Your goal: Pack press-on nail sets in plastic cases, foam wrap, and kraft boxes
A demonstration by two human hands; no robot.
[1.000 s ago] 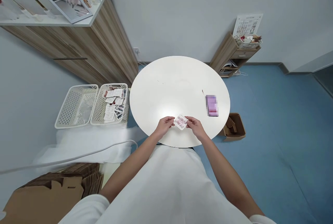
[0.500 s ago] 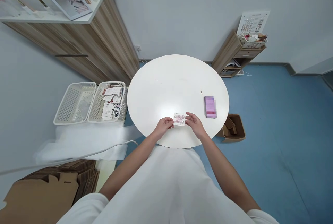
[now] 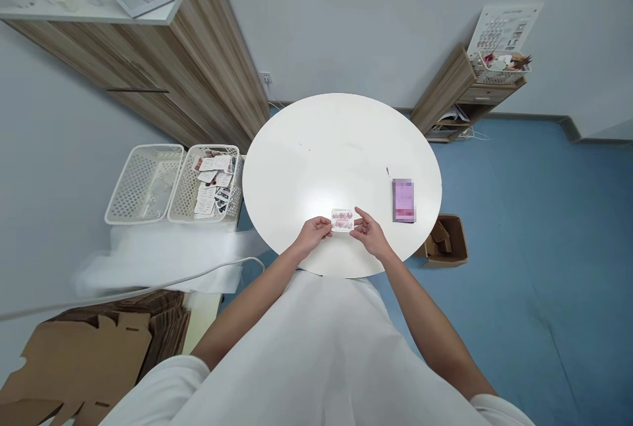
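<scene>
A small white card of press-on nails (image 3: 342,219) shows two rows of pinkish, shiny ovals. It is held just over the near part of the round white table (image 3: 341,136). My left hand (image 3: 313,235) pinches the card's left edge between thumb and fingers. At its right edge is my right hand (image 3: 370,233), thumb and fingers spread apart with the tips beside the card's right corners; whether they touch it is hard to tell. To the right on the table lies a purple rectangular thing (image 3: 404,200), its face blurred by pixels.
Two white perforated baskets stand at left: one (image 3: 205,198) with many cards, the other (image 3: 143,185) with clear plastic. Flattened cardboard boxes (image 3: 84,360) are stacked lower left. An open cardboard box (image 3: 450,241) sits on the floor at right. A wooden cabinet (image 3: 148,70) rises behind the baskets.
The view has shifted slightly. My right hand's fingers have spread wider at the card's right edge, and the nails on the card show more plainly. My left hand keeps its pinch.
</scene>
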